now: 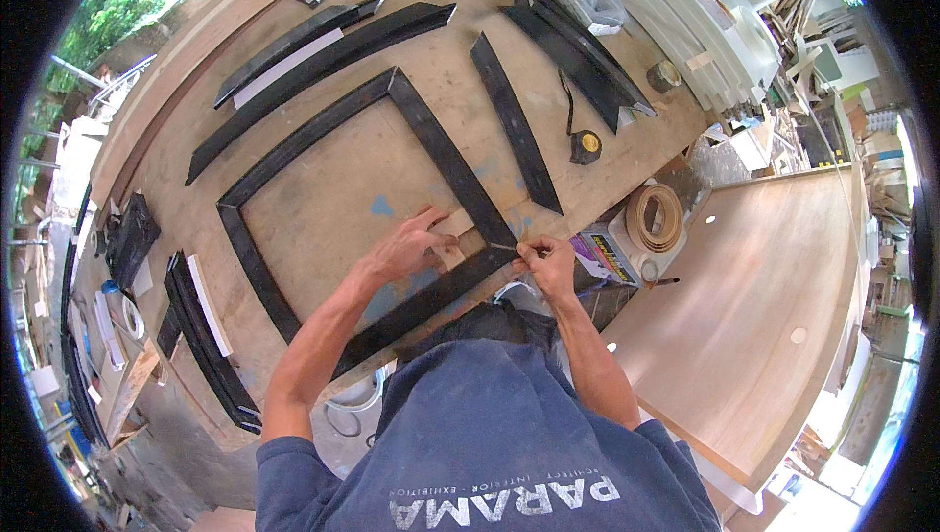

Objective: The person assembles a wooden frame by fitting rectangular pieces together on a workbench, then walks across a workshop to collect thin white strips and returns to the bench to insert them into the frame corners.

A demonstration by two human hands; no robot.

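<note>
A black mitred frame lies flat on the brown worktable, its corners joined. At its near right corner, a pale wooden block sits against the inner edges. My left hand is closed on that block from inside the frame, fingers curled over it. Just outside the same corner, my right hand is closed in a pinch by the mitre joint. Whatever lies between its fingertips is too small to make out. A thin pale line runs along the joint there.
Loose black mitred strips lie right of the frame, beyond it and at the table's left end. A yellow-and-black tape measure rests near the right edge. Beside the table are a coiled edging roll and a large wooden panel.
</note>
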